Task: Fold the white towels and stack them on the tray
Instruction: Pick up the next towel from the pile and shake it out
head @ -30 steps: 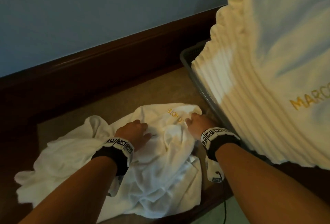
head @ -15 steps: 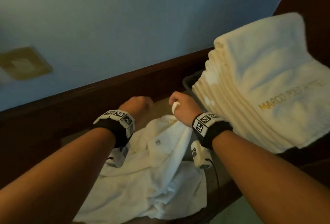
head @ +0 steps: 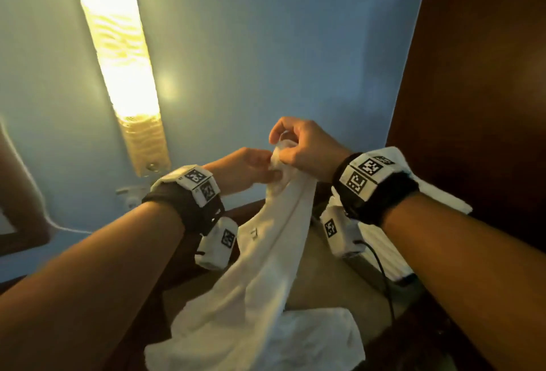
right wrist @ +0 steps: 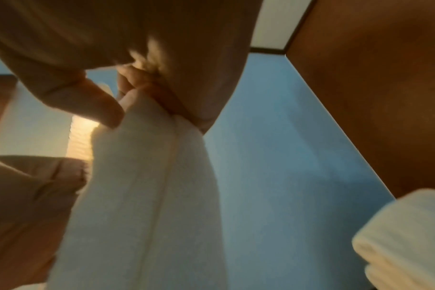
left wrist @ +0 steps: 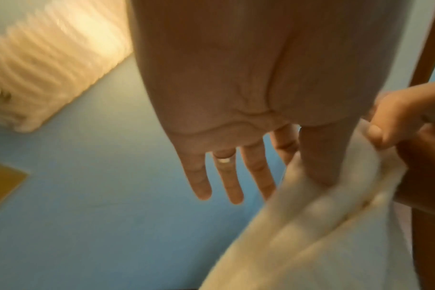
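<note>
A lit wall lamp (head: pixel 118 54) is glowing on the blue wall (head: pixel 266 45), up and to the left of the towel (head: pixel 260 252). Just left of the towel's raised top, the left hand (head: pixel 248 169) is pinching the cloth between thumb and forefinger, its other three fingers (left wrist: pixel 226 176) hanging straight and loose. The towel is hanging from both hands as a long white drape with a hem line running down it, its lower end lying crumpled on the tan surface (head: pixel 331 276) below. Touching the top corner from the right, the right hand (head: pixel 304 146) is gripping it with curled fingers, close against the left hand. Right of the towel and behind the right wrist, a stack of folded towels (head: pixel 381 246) is standing with ribbed white edges showing; the tray itself is hidden, so I cannot tell what it is resting in. A dark wooden panel (head: pixel 478 75) is rising beyond the stack.
</note>
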`<state>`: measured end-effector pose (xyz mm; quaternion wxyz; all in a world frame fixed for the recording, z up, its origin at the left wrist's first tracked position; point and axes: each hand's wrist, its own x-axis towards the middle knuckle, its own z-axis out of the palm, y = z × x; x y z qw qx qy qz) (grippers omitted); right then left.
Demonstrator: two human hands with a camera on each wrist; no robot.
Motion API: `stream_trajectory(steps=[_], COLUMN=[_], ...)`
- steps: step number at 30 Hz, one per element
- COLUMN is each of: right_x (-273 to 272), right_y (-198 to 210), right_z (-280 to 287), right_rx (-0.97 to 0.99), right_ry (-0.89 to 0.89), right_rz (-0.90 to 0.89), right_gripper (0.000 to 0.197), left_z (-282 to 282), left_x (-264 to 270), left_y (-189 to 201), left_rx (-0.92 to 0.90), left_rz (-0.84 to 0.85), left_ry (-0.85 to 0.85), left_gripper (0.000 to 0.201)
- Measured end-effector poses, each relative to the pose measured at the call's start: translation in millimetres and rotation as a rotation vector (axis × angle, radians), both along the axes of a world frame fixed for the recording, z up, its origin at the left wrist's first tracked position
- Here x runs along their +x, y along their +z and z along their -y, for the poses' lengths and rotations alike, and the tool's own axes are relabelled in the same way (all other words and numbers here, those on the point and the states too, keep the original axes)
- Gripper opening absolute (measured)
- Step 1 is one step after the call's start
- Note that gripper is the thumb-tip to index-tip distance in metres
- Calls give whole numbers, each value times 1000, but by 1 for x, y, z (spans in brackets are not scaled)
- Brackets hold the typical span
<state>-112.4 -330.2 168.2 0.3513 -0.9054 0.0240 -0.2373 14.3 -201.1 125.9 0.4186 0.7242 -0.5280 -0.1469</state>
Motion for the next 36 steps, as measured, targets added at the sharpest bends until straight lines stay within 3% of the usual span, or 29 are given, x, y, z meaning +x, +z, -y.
stream_trajectory(steps=[3,6,10,12,21,25,29,33,36], right_x=[-19,-32,-41,-46,-42,-35,-33,-27,-25], right_y=[33,57,78,82,77,61,46,66,91], right_z=[-20,-35,-55,-61,-42,-22,-18,-50,-93], right_rx=[-102,-204,-335,-388,-443,-439,-475,-512,-509], right_ry=[-67,-193,-197,-195,-208,-246,-247,-222,-189], right_rz=[4,6,-56,-89,-198,-235,-292,-187,-40], right_gripper=[25,25,4,8,16,34,30,29,15], left_z=[-35,-66,-95,-112,-166,-200,-244,-283,-319], left_x=[-10,-31,-62,-69,-87,-85,-84,-77,-72], left_y=[44,89,136,151,182,184,178,181,187], left_rx=[-136,-167,-194,-168,-78,-77,-22,157,272], left_rz=[113,246,500,556,656,670,699,759,767], left_ry=[187,249,305,361,528,677,819,980,1083], left_gripper=[23,22,14,14,15,18,15,18,20])
